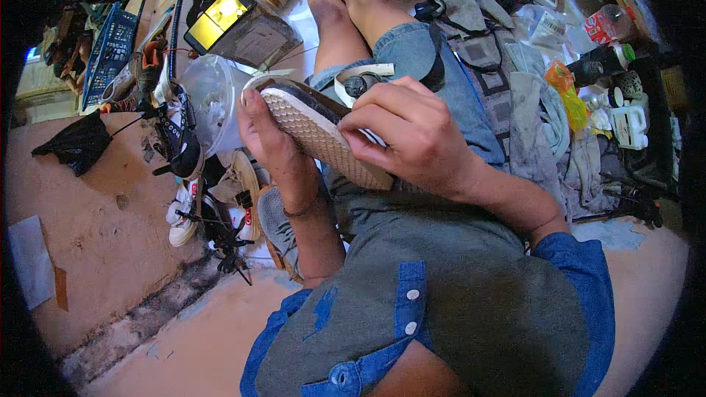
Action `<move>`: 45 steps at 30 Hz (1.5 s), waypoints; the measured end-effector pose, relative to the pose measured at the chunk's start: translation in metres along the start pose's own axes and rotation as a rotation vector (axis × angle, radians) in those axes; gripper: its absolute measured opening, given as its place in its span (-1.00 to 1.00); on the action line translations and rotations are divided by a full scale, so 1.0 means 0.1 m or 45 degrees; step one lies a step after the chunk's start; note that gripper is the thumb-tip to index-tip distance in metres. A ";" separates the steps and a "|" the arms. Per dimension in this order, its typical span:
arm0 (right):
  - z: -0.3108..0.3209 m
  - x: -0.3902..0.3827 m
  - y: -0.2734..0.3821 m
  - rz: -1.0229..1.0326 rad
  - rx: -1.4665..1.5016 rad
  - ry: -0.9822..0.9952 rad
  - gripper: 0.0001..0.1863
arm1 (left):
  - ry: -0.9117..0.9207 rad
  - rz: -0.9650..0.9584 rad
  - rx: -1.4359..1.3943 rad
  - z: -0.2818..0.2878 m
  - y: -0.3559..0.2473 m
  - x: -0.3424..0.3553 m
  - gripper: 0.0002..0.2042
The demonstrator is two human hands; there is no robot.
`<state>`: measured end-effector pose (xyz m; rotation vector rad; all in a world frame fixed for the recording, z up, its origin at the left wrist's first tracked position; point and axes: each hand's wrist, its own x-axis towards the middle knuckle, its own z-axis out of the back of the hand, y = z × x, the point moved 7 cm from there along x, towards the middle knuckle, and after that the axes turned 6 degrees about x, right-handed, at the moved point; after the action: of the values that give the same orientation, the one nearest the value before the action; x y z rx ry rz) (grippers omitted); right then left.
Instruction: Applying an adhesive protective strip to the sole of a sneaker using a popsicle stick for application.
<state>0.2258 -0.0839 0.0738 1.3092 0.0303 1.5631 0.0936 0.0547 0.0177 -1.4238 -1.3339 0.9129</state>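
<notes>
A shoe is tilted over my lap, its pale, textured sole facing up toward me and its dark upper mostly hidden beneath. My left hand grips it at the left end, thumb along the sole's edge and the other fingers largely out of sight. At the sole's right edge, the fingers of my right hand are pinched together against the shoe; whatever is between them is too small or hidden to make out. Just beyond the shoe, a cream strap curves around a dark rounded object on my denim shorts.
Left of me are several shoes, a clear plastic tub and a blue crate. A device with a lit yellow screen stands ahead. Grey cloths, a red-labelled bottle and a white jug lie to the right.
</notes>
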 end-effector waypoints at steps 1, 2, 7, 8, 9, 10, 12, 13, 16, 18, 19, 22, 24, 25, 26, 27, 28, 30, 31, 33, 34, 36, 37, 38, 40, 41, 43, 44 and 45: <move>0.01 0.01 0.00 -0.002 -0.001 -0.003 -0.79 | 0.051 0.000 0.019 0.00 0.01 0.00 -0.71; 0.01 0.03 0.01 -0.006 -0.015 0.012 -0.78 | 0.104 0.000 0.038 -0.02 0.02 0.00 -0.71; 0.01 0.06 -0.02 0.038 0.026 0.030 -0.75 | 0.139 -0.101 0.088 -0.06 -0.04 -0.06 -0.70; 0.01 0.07 0.00 0.056 0.066 0.084 -0.75 | 0.144 -0.138 0.113 -0.07 -0.06 -0.07 -0.69; 0.01 0.07 0.02 0.077 0.109 0.141 -0.76 | 0.123 -0.139 0.102 -0.06 -0.05 -0.09 -0.67; 0.05 0.07 0.02 0.075 0.106 0.139 -0.76 | 0.126 -0.137 0.101 -0.07 -0.05 -0.11 -0.67; 0.13 0.05 0.03 0.039 0.520 0.239 -0.79 | 0.130 -0.189 0.150 -0.08 -0.12 -0.18 -0.64; 0.21 0.05 -0.06 -0.081 0.695 0.264 -0.82 | 0.094 -0.199 0.208 -0.04 -0.11 -0.19 -0.58; 0.42 0.16 -0.24 -0.213 0.622 0.105 -0.82 | 0.151 -0.092 0.084 -0.10 -0.18 -0.33 -0.53; 0.36 0.26 -0.39 -0.234 0.580 0.125 -0.79 | 0.148 -0.159 0.147 -0.11 -0.21 -0.35 -0.47; 0.30 0.35 -0.41 -0.089 0.545 0.121 -0.73 | 0.176 -0.186 0.168 -0.14 -0.22 -0.39 -0.46; 0.02 0.47 -0.47 0.058 0.609 0.153 -0.60 | 0.202 -0.306 0.218 -0.28 -0.31 -0.45 -0.52; -0.35 0.41 -0.63 -0.347 1.057 0.714 -0.57 | 0.173 -0.271 0.186 -0.30 -0.32 -0.47 -0.49; -0.33 0.45 -0.63 -0.263 0.993 0.759 -0.58 | 0.261 -0.328 0.160 -0.24 -0.28 -0.44 -0.46; -0.32 0.45 -0.62 -0.256 0.995 0.760 -0.58 | 0.259 -0.333 0.161 -0.20 -0.27 -0.41 -0.46; -0.30 0.46 -0.61 -0.285 1.014 0.721 -0.62 | 0.299 -0.358 0.126 -0.21 -0.28 -0.40 -0.43; -0.29 0.48 -0.60 -0.314 1.032 0.682 -0.65 | 0.338 -0.382 0.089 -0.21 -0.29 -0.40 -0.36; -0.14 0.63 -0.49 -0.082 0.786 0.493 -0.71 | 0.355 -0.337 0.041 -0.23 -0.28 -0.44 -0.34; -0.01 0.72 -0.38 0.143 0.541 0.299 -0.77 | 0.374 -0.290 -0.005 -0.25 -0.26 -0.45 -0.32; 0.04 0.85 -0.24 0.280 0.465 0.214 -0.74 | 0.424 -0.291 0.072 -0.27 -0.24 -0.44 -0.32; 0.11 0.90 -0.12 0.409 0.390 0.120 -0.70 | 0.481 -0.286 0.155 -0.28 -0.19 -0.43 -0.33; 0.19 1.02 -0.03 0.354 0.300 0.192 -0.70 | 0.442 -0.406 0.204 -0.21 -0.12 -0.35 -0.33; 0.21 1.07 0.00 0.394 0.089 0.245 -0.71 | 0.397 -0.381 0.203 -0.20 -0.13 -0.32 -0.35; 0.20 1.10 0.00 0.432 -0.123 0.294 -0.72 | 0.354 -0.357 0.203 -0.19 -0.14 -0.28 -0.36; 0.28 1.18 -0.06 0.499 -0.163 0.350 -0.75 | 0.331 -0.404 0.212 -0.21 -0.28 -0.12 -0.39; 0.31 1.27 -0.11 0.304 0.118 0.563 -0.74 | 0.467 -0.395 0.252 -0.23 -0.35 -0.01 -0.40; 0.38 1.36 -0.13 0.185 0.376 0.696 -0.71 | 0.667 -0.121 0.224 -0.45 -0.52 -0.08 -0.37; 0.48 1.41 -0.13 0.183 0.372 0.698 -0.71 | 0.682 -0.019 0.185 -0.50 -0.55 -0.12 -0.39; 0.51 1.47 -0.09 0.063 0.397 0.866 -0.70 | 0.766 0.038 0.043 -0.48 -0.59 -0.13 -0.39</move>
<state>0.2908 -0.0057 0.1921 0.9484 0.6926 2.0392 0.1212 0.0325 0.0866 -1.5334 -0.8413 0.4598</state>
